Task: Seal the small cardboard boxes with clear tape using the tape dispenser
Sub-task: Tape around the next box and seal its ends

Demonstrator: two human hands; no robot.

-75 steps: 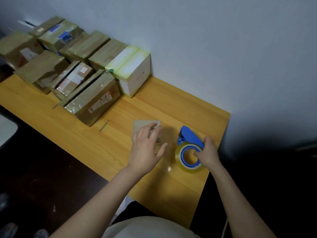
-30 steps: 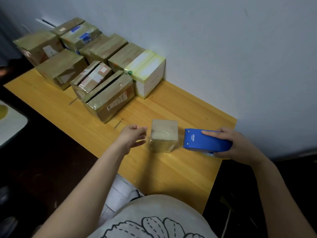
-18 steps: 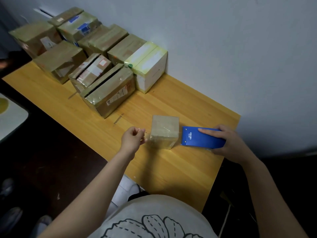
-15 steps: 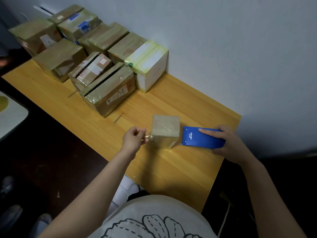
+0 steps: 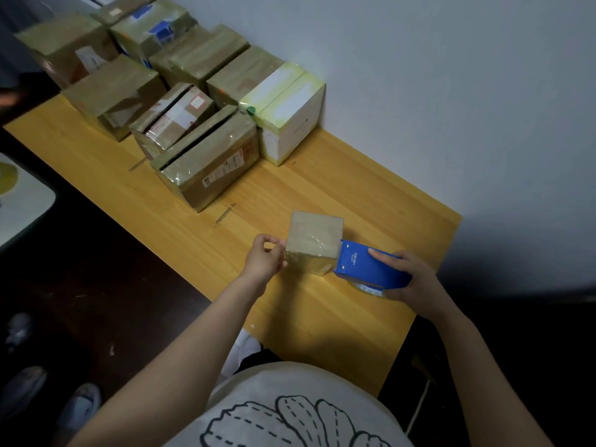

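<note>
A small cardboard box [image 5: 314,235] stands on the wooden table [image 5: 371,201] in front of me, with shiny clear tape over its top and near side. My left hand [image 5: 263,259] is at the box's left edge and pinches the end of the clear tape between thumb and fingers. My right hand [image 5: 408,279] grips the blue tape dispenser [image 5: 367,267], whose front end touches the box's right side. The roll of clear tape [image 5: 371,289] peeks out under the dispenser.
Several taped cardboard boxes [image 5: 206,159] are packed together at the back left of the table, with a white box [image 5: 287,111] against the wall. The table's right edge lies just beyond my right hand. Dark floor is on the left.
My right hand has tilted the dispenser and brought it against the box's right side. My left hand has moved closer to the box's left edge, still pinching the tape end.
</note>
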